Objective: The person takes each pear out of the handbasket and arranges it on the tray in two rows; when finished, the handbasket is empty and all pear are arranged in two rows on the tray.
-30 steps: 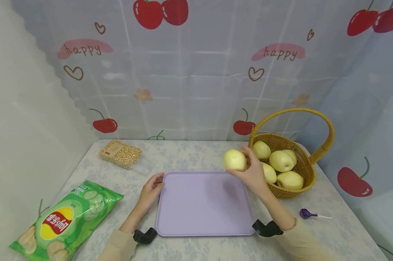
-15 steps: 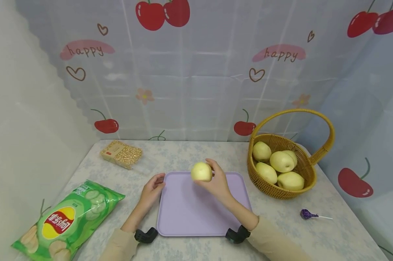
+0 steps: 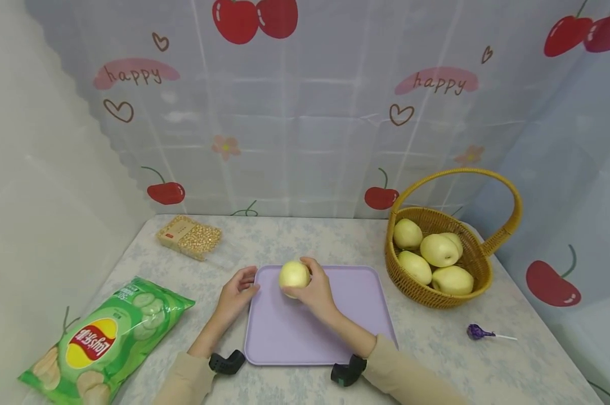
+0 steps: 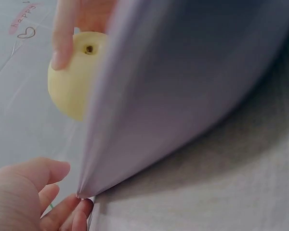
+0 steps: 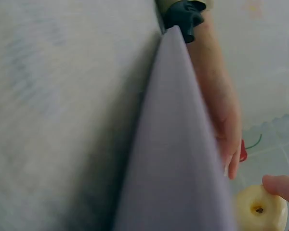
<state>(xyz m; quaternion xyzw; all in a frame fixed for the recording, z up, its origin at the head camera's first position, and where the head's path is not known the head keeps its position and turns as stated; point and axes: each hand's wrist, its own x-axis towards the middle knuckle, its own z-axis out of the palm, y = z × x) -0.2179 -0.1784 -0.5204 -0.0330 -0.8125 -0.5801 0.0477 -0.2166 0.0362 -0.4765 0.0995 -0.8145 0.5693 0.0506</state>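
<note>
One fruit (image 3: pixel 292 275) clamped in right hand (image 3: pixel 315 290) over one tray (image 3: pixel 315 340); left hand (image 3: pixel 238 291), fingers loose, touches the tray's ten-o'clock corner; one basket (image 3: pixel 420 293), two o'clock, shows five others (image 3: pixel 439 250).

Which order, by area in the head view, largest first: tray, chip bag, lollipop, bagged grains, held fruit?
1. Tray and chip bag: too close to rank; the frame cuts the bag.
2. Bagged grains
3. Held fruit
4. Lollipop

Smooth fruit (image 3: pixel 292 277), matt plastic tray (image 3: pixel 290 340), wicker basket (image 3: pixel 417 291), glossy bag (image 3: pixel 113 337)
</note>
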